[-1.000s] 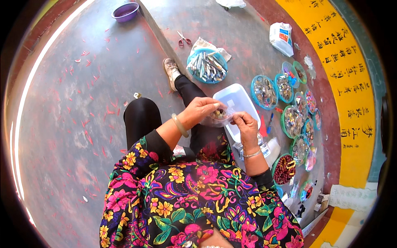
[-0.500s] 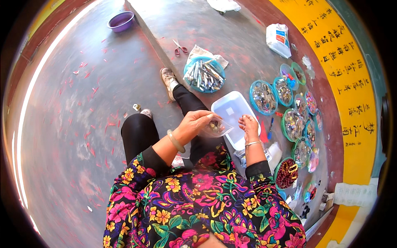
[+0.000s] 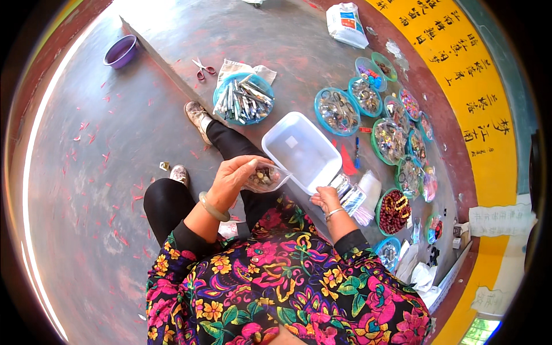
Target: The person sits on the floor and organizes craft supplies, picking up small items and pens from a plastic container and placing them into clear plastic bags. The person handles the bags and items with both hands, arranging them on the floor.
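Head view: left grip [image 3: 229, 178] holds bag [image 3: 267, 179]; yellow strip [image 3: 490, 175] bears black writing [image 3: 503, 126].

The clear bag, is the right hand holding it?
No, only the left hand holds the clear bag; the right hand is apart from it.

Bag [image 3: 279, 179] is thin clear plastic, glossy. Tray [image 3: 315, 156]: smooth translucent white plastic. Basin [image 3: 124, 61] looks plastic too, smooth. Scissors [image 3: 201, 68] have metal blades. Rag [image 3: 263, 71] is matt cloth. Bangle [image 3: 213, 209] looks polished, stone-like. Floor [image 3: 132, 118]: concrete-looking, worn, shiny where light hits.
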Demonstrator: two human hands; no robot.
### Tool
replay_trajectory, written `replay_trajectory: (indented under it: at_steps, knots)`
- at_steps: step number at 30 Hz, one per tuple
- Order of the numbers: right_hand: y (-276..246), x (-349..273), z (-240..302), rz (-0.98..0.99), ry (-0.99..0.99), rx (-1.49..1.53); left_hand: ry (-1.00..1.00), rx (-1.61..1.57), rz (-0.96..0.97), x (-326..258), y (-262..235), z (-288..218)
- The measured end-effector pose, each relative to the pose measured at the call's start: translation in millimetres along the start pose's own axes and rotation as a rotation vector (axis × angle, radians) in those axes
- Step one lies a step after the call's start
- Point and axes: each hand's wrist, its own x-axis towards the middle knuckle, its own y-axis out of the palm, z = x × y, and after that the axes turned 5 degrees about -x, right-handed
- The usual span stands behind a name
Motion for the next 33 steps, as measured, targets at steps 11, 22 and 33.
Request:
replay_trajectory:
  at_steps: [11,22,33]
  knots:
    - [-25.1,28.3,-23.5,0.068,0.091,0.008,-0.028,-0.006,-0.004,-0.9,-1.4,1.4]
    - [-6.1,31.6,-10.7,0.077,0.010,0.370,0.022,0.063,0.012,-0.5,-5.0,3.8]
    - [-38.5,-15.7,19.2,0.007,-0.069,0.230,0.017,0.063,-0.009,2.0,-4.7,6.6]
